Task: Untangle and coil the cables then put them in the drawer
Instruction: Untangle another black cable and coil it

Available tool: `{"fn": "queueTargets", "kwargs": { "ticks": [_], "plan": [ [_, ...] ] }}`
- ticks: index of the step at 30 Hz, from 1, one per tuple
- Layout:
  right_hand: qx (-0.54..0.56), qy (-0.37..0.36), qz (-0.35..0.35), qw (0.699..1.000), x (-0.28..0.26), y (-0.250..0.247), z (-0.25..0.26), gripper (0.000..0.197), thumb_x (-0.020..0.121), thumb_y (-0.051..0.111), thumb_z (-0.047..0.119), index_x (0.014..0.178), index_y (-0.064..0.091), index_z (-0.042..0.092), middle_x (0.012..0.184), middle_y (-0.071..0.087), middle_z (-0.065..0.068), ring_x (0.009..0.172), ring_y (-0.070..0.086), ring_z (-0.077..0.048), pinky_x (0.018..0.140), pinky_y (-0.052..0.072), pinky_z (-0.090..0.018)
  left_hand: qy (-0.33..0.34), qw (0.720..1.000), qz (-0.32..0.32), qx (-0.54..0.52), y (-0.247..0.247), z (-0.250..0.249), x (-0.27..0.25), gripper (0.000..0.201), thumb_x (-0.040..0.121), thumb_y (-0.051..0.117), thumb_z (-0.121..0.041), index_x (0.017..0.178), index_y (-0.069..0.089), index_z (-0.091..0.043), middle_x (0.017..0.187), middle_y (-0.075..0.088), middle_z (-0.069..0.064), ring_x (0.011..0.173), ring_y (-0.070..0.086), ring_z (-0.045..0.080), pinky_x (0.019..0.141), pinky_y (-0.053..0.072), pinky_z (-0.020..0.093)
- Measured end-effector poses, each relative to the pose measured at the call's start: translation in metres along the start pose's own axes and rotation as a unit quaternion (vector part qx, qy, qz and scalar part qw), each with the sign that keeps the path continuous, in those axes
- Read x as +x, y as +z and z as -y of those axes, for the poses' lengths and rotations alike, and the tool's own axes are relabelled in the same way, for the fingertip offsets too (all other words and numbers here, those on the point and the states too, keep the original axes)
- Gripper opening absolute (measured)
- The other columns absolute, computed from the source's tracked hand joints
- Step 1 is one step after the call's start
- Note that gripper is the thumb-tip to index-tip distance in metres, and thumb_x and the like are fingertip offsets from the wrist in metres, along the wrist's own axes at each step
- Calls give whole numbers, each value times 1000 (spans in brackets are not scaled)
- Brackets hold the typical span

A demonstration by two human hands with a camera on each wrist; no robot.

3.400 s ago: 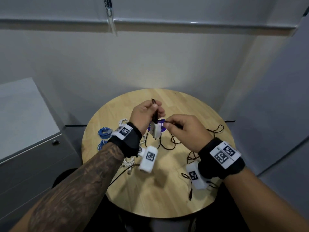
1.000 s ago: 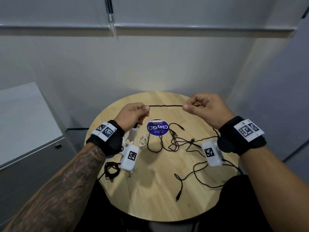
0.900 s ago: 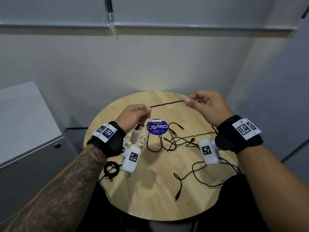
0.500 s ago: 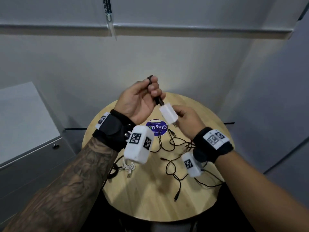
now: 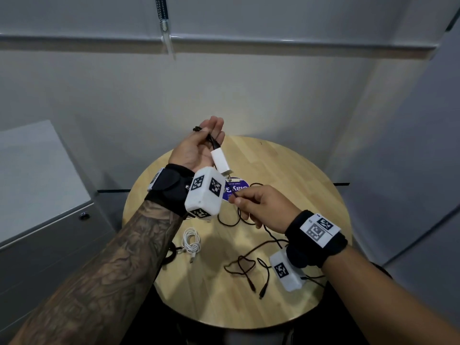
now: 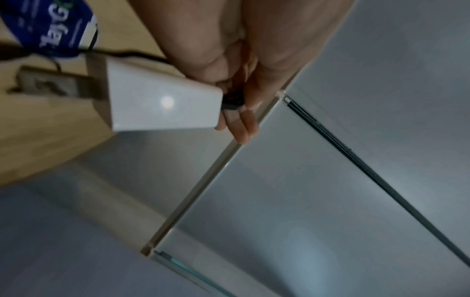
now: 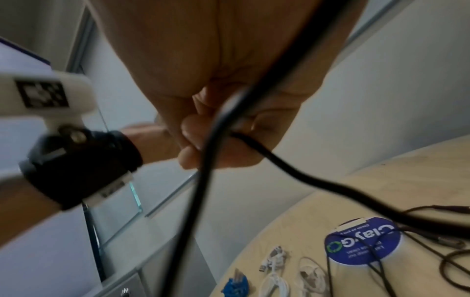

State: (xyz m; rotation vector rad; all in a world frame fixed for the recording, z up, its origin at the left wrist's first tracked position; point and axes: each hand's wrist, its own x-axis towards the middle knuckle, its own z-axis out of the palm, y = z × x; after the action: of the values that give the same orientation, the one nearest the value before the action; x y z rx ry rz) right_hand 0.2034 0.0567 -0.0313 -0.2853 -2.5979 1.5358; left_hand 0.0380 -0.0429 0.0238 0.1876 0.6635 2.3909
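Black cable point(image 5: 249, 263): thin, matte cord, one end raised above the worktop point(image 5: 286, 170), the rest trailing in loose loops across the pale wood.
White charger block point(image 5: 221, 160): smooth, glossy, rectangular; hangs from the cable's upper end, likely as the anchor for coiling.
Left hand point(image 5: 199, 145): palm up, thumb clamped on the cord near the block, fingers extended as a likely winding form.
Right hand point(image 5: 261, 207): lower, apart from the left, pinching the cord to feed slack.
White cable point(image 5: 191, 241): already bundled, lying on the worktop.
Grey cabinet point(image 5: 37, 220): drawer looks closed.
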Motion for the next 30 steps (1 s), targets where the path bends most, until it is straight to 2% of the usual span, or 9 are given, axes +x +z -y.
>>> {"fn": "queueTargets", "kwargs": {
  "ticks": [5, 9, 14, 18, 21, 23, 26, 28, 30],
  "plan": [
    [19, -10, -45, 999, -1, -1, 3, 19, 100, 57, 27, 98, 74, 21, 57, 54, 9, 48, 41, -9, 49, 36, -24, 38, 994, 16, 96, 10, 5, 1, 17, 98, 42, 4, 99, 56, -6, 88, 74, 7, 85, 73, 20, 89, 53, 31],
    [3, -45, -115, 992, -1, -19, 15, 18, 98, 60, 23, 90, 75, 17, 54, 56, 15, 49, 47, 0, 53, 35, -13, 8, 984, 22, 174, -3, 10, 3, 18, 97, 42, 4, 98, 57, -6, 83, 74, 4, 84, 73, 19, 81, 55, 29],
    [-57, -59, -219, 972, -2, -39, 13, 14, 93, 66, 23, 83, 75, 19, 65, 64, 4, 57, 50, -1, 59, 42, -20, -39, 985, 24, 169, -4, 8, -2, 18, 98, 41, 3, 97, 58, -3, 84, 71, 7, 80, 72, 18, 82, 55, 32],
    [-141, -74, -256, 953, -3, -51, 17, 13, 92, 65, 32, 82, 72, 27, 62, 61, 14, 61, 55, -3, 60, 46, -25, -63, 983, 33, 169, 0, 7, -5, 18, 99, 40, 2, 100, 58, -2, 87, 69, 8, 80, 72, 18, 78, 57, 30],
    [-190, -82, -266, 942, -3, -58, 23, 12, 92, 64, 35, 86, 72, 28, 65, 62, 13, 65, 58, -6, 63, 48, -29, -102, 979, 50, 167, -1, 8, -7, 18, 99, 38, 0, 100, 56, -2, 88, 63, 9, 75, 70, 18, 74, 58, 30],
    [-224, -100, -267, 932, -4, -60, 28, 12, 92, 64, 36, 86, 72, 29, 65, 60, 16, 66, 57, -5, 62, 47, -29, -102, 963, 82, 237, -1, 13, -12, 20, 99, 37, 1, 98, 56, -1, 82, 59, 8, 70, 66, 17, 72, 57, 30],
    [-264, -140, -261, 918, -1, -59, 38, 18, 90, 60, 42, 87, 71, 28, 63, 56, 17, 64, 55, -8, 62, 49, -32, -69, 913, 136, 377, 4, 28, -26, 22, 101, 35, -2, 97, 57, 2, 73, 54, 7, 62, 56, 16, 70, 51, 30],
    [-279, -155, -266, 910, 0, -58, 42, 27, 89, 55, 50, 86, 70, 28, 63, 55, 15, 65, 54, -10, 61, 49, -34, -66, 896, 156, 411, 8, 32, -34, 26, 102, 33, -8, 98, 56, 3, 71, 50, 7, 60, 49, 17, 68, 45, 31],
    [-289, -155, -277, 903, 2, -59, 42, 22, 90, 58, 45, 86, 71, 28, 64, 54, 16, 66, 54, -9, 62, 50, -35, -73, 871, 170, 456, 10, 32, -37, 27, 102, 33, -10, 98, 56, 3, 71, 51, 9, 60, 49, 19, 62, 43, 27]
  ]
}}
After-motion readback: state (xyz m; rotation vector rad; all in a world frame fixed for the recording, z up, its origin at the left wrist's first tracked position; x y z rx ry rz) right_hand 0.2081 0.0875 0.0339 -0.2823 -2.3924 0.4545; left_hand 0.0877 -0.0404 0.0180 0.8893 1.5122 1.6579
